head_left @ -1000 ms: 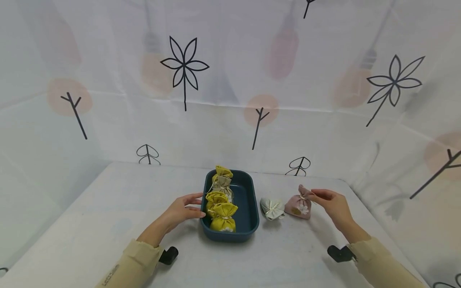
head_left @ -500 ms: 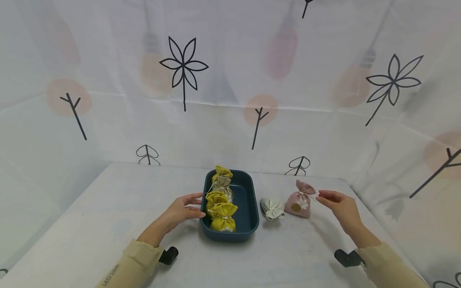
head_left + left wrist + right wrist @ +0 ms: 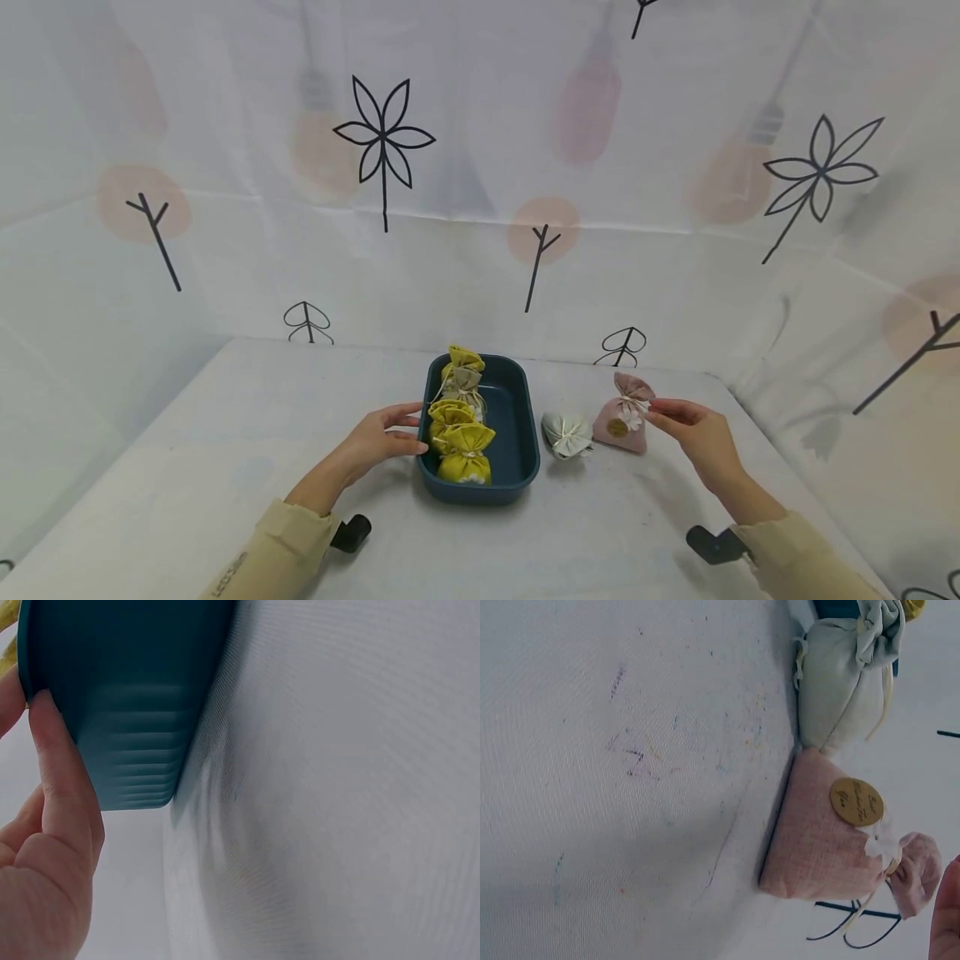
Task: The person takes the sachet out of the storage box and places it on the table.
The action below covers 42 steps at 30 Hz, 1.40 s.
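Note:
In the head view, my left hand [image 3: 382, 435] rests spread at the left rim of a dark teal tub [image 3: 512, 433], its thumb and fingertips at the edge. The left wrist view shows its fingers against the tub's outer wall [image 3: 127, 682]. My right hand [image 3: 697, 433] has its fingertips right at the gathered neck of a pink drawstring pouch [image 3: 618, 429], which stands upright with a white flower and round tan tag. Only a fingertip [image 3: 946, 915] of that hand shows in the right wrist view. Touching the pink pouch is a pale green pouch [image 3: 567, 433].
Along the tub's left side stand several small pouches, yellow ones [image 3: 465, 467] and a beige one [image 3: 462, 386]. The white table [image 3: 300, 400] ends at a printed cloth backdrop [image 3: 465, 275]. Black wrist cameras [image 3: 351, 533] sit below both hands.
My right hand drew back rightward from the pink pouch's top, then came back left to its neck. The pouch stands more upright, its top more spread. My left hand and the tub are unmoved.

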Each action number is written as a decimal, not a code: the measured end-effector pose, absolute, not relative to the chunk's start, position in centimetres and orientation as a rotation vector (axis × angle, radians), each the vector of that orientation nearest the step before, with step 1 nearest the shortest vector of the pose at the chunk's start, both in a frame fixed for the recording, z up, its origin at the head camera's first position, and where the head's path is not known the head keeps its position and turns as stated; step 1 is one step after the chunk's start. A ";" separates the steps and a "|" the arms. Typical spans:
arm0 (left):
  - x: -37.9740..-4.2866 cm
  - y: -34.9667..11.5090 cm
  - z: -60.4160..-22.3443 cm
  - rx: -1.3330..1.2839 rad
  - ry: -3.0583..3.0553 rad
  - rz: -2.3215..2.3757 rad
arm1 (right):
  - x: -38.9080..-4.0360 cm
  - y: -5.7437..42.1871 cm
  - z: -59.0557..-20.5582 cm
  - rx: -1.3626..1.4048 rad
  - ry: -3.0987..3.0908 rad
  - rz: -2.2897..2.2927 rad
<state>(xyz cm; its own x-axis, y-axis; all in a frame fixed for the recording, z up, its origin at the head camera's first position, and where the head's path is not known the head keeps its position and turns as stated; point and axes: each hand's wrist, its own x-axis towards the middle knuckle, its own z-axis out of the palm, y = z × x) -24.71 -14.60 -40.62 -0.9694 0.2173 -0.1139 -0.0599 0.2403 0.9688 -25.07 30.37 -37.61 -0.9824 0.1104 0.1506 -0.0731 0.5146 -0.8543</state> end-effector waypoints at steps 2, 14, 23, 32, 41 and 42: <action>-24.7 -14.6 -40.6 0.149 2.287 1.800 | -24.8 30.0 -37.4 -0.017 -2.560 1.476; -24.8 -14.6 -40.6 0.115 2.287 1.794 | -24.7 27.8 -37.4 0.050 -2.529 1.534; -24.9 -14.7 -40.7 0.131 2.288 1.773 | -25.4 26.1 -37.6 0.020 -2.524 1.609; -24.9 -14.6 -40.7 0.127 2.288 1.775 | -25.8 24.4 -37.2 0.042 -2.472 1.688; -24.8 -14.5 -40.6 0.124 2.298 1.772 | -26.3 23.1 -37.4 0.093 -2.451 1.736; -24.8 -14.6 -40.5 0.126 2.300 1.770 | -26.4 22.9 -37.4 0.091 -2.448 1.741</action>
